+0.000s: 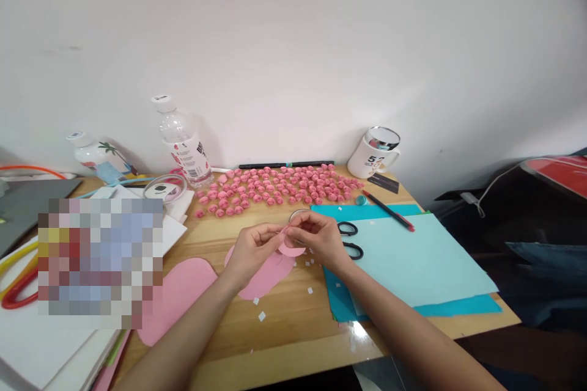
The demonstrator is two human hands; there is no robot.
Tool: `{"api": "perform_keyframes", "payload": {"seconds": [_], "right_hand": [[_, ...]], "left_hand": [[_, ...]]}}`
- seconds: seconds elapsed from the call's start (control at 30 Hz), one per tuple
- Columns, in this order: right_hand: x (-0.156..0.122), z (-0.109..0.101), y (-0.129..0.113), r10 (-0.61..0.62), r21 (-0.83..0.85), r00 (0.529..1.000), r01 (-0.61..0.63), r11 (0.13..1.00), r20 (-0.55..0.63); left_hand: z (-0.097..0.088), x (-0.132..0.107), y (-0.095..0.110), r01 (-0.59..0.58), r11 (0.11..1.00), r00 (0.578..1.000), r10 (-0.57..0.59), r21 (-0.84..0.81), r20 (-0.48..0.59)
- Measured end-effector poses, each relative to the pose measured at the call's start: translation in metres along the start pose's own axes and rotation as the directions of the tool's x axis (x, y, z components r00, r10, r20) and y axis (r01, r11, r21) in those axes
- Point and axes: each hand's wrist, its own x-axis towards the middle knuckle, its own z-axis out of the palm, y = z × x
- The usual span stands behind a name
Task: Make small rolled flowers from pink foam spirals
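My left hand (254,250) and my right hand (323,238) meet above the middle of the table. Both pinch a piece of pink paper (293,250) between thumb and fingertips; part of it curves down below them. Under and beside my left hand lies a scalloped pink paper cutout (266,276). Another, larger pink paper shape (186,293) rests further left, partly behind my left forearm. Just right of my right hand, the black handles of scissors (353,250) show; their blades are hidden. Many small rolled pink paper roses (279,186) are spread beyond my hands.
Blue and pale green paper sheets (422,263) lie at the right, with a pencil (389,211) across them. A mug (369,156) and a clear bottle (186,146) stand along the wall. Small white paper bits (262,316) are scattered in front. Papers (46,348) pile up at left.
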Motion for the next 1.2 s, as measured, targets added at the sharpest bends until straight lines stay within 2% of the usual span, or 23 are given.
{"api": "perform_keyframes", "payload": {"seconds": [0.2,0.3,0.47,0.63,0.9,0.97,1.1,1.2], "right_hand": [[0.000,0.002,-0.009,-0.157,-0.253,0.987,0.160,0.954,0.034],[-0.001,0.003,-0.009,-0.190,-0.288,0.981,0.196,0.937,0.049],[-0.002,0.003,-0.007,-0.092,-0.172,0.995,0.086,0.981,-0.024],[-0.004,0.005,-0.007,-0.101,-0.188,0.995,0.102,0.977,0.013],[-0.007,0.008,-0.001,-0.095,-0.232,0.994,0.105,0.967,0.052],[-0.008,0.008,-0.001,-0.055,-0.186,0.995,0.069,0.980,0.083],[-0.007,0.010,-0.003,0.085,-0.058,0.986,-0.077,0.995,0.147],[-0.005,0.009,-0.006,0.116,-0.011,0.989,-0.115,0.993,0.096]], "left_hand": [[-0.001,0.001,0.003,-0.036,0.995,0.990,0.048,0.091,-0.133],[-0.001,0.001,0.001,-0.046,0.992,0.987,0.064,0.121,-0.146],[0.000,0.000,-0.003,-0.018,0.995,0.991,0.030,0.098,-0.128],[0.000,0.001,-0.005,0.001,0.999,0.989,-0.007,-0.038,-0.147],[0.000,0.003,-0.006,0.027,0.996,0.976,-0.045,-0.087,-0.214],[-0.001,0.003,-0.004,0.005,0.994,0.965,-0.034,-0.112,-0.261],[-0.003,0.004,0.001,-0.057,0.988,0.945,0.008,-0.140,-0.328],[-0.004,0.004,0.003,-0.058,0.986,0.936,-0.001,-0.156,-0.351]]}}
